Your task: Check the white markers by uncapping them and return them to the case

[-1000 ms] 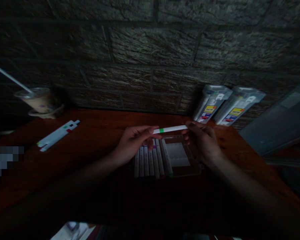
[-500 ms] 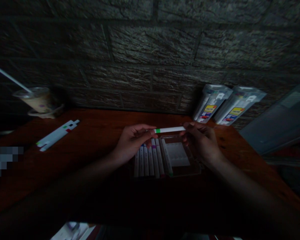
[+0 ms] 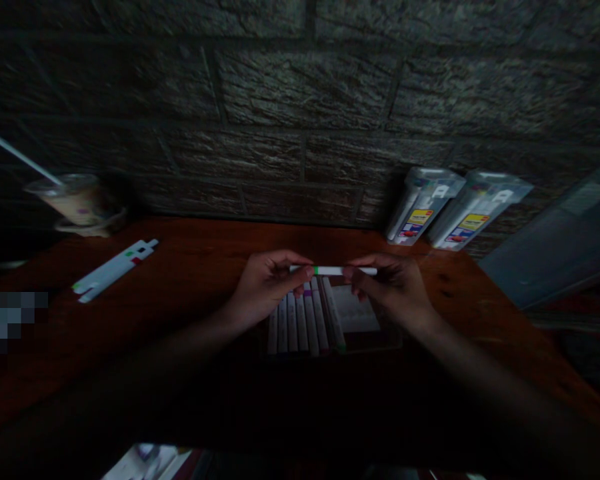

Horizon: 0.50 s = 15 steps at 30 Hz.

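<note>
Marker, white with a green band, is held nearly level above the table, in front of the person and over the far edge of the pens in the middle. The left hand pinches its left part between thumb and fingers, the thumb tip just beside the band. The right hand grips it right of the middle, thumb against fingers, and the marker's right end sticks out past them. Below lies a row of white pens, side by side, one with a purple band; a further pen with a green end lies slightly apart, next to a pale card. The left hand covers some of the row's far ends. To the left, a group of white sticks with green, black and red marks lies slanted on the wood. Behind it a cup with a straw sits in a holder. At right, two clear boxes with yellow labels stand near the brick wall.
</note>
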{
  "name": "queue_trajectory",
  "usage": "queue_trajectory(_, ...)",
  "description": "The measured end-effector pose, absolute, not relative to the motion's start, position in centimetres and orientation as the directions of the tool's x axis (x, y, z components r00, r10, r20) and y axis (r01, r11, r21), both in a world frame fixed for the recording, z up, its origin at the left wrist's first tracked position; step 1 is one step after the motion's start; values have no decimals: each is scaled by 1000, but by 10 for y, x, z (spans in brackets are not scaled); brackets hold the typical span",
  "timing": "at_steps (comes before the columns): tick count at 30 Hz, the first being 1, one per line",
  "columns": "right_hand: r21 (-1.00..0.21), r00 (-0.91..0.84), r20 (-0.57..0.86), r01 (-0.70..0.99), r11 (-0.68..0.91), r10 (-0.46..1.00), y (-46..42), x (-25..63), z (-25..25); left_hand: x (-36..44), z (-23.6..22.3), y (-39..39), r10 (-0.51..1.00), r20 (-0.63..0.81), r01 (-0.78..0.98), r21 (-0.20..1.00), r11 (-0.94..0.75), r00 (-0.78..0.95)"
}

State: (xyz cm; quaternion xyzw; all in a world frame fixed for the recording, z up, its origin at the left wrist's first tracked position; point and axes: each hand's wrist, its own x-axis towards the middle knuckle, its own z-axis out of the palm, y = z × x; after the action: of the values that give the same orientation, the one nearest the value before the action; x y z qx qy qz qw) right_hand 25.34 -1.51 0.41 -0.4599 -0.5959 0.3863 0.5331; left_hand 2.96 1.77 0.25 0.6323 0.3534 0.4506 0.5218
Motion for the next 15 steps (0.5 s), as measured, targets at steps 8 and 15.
queue_trajectory(8,-748,-196,497,397,532,845,-25,249,1,31,-4,9,852,268,25,950,-311,449)
queue_trajectory(15,-686,-269,528,424,591,806,-27,248,-1,30,-7,3,803,293,72,921,-382,519)
